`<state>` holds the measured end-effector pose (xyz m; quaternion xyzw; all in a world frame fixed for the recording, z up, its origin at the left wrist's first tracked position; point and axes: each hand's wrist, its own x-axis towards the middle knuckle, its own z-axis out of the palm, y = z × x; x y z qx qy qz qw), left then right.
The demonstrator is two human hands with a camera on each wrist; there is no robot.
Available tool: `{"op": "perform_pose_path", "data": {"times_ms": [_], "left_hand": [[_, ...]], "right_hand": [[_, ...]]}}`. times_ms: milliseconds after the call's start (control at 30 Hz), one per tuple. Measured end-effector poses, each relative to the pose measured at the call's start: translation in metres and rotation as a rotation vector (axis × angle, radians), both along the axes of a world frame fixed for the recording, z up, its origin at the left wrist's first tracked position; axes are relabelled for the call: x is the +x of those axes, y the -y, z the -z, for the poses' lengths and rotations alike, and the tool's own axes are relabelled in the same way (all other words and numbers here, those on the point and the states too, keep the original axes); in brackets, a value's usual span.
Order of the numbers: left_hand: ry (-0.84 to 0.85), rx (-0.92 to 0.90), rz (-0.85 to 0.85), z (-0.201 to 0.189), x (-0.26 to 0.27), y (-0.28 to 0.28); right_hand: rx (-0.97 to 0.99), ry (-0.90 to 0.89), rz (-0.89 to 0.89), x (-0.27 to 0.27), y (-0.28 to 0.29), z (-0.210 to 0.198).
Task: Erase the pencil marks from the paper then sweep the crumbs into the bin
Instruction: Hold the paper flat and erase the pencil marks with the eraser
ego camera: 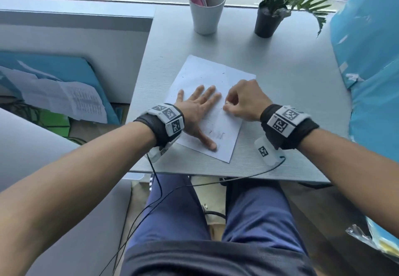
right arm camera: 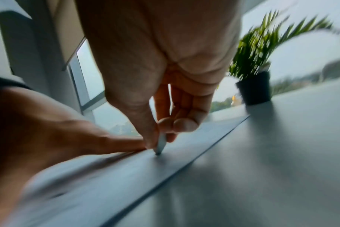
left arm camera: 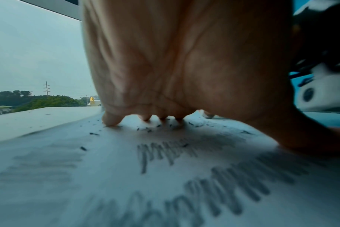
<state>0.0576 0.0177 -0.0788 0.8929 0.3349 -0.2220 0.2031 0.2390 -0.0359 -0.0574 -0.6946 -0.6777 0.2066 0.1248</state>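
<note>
A white sheet of paper [ego camera: 207, 75] lies slanted on the grey desk [ego camera: 280, 94]. My left hand [ego camera: 200, 109] presses flat on the sheet, fingers spread. Grey pencil marks [left arm camera: 233, 184] show under the left palm, with dark eraser crumbs [left arm camera: 145, 129] scattered near the fingertips [left arm camera: 112, 121]. My right hand [ego camera: 241, 100] pinches a small white eraser [right arm camera: 161, 144] between thumb and fingers, its tip touching the paper [right arm camera: 126, 169] just right of my left hand [right arm camera: 49, 130]. More pencil marks [ego camera: 216, 134] lie near my left thumb. No bin is in view.
A white cup with pens [ego camera: 207, 14] and a black-potted plant [ego camera: 269, 18] stand at the back of the desk by the window. Blue plastic-wrapped bulk [ego camera: 371, 59] borders the desk's right side. A blue folder with papers [ego camera: 64, 96] lies on the floor, left.
</note>
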Motion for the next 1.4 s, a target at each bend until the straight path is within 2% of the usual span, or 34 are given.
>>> {"op": "perform_pose_path", "data": {"times_ms": [100,233,300,400,500,600,700,867,1000,1133,1267,1400], "left_hand": [[0.015,0.062,-0.032,-0.001,0.001,0.005],[0.067,0.252,-0.008,-0.014,0.004,0.004],[0.112,0.285,-0.003,-0.017,0.005,-0.002],[0.161,0.115,-0.035,-0.013,0.003,-0.012],[0.080,-0.025,-0.043,-0.006,0.003,-0.017],[0.020,-0.039,-0.042,-0.007,0.007,-0.017],[-0.005,-0.040,-0.038,-0.009,0.009,-0.017],[-0.007,-0.043,-0.051,-0.008,0.013,-0.017],[-0.020,-0.050,-0.041,-0.008,0.012,-0.018],[-0.023,-0.036,-0.047,-0.010,0.014,-0.016],[-0.027,-0.037,-0.031,-0.010,0.014,-0.017],[-0.037,-0.031,-0.047,-0.011,0.016,-0.017]], "right_hand": [[0.008,0.007,0.041,0.017,-0.012,0.000],[0.009,0.060,0.044,0.014,-0.020,-0.004],[0.014,0.055,0.070,0.014,-0.025,-0.005],[0.004,0.068,0.027,0.010,-0.027,-0.005],[0.016,0.060,0.051,0.012,-0.027,-0.006],[0.038,0.007,0.067,0.005,-0.016,0.001],[-0.077,-0.049,-0.088,-0.014,0.003,0.001],[0.024,-0.043,0.117,0.010,-0.028,-0.002],[-0.074,-0.068,-0.070,-0.009,-0.012,0.000],[0.023,-0.063,0.129,0.012,-0.030,-0.002],[-0.079,-0.069,-0.090,-0.011,-0.010,0.002],[0.007,0.002,0.098,0.013,-0.033,-0.005]]}}
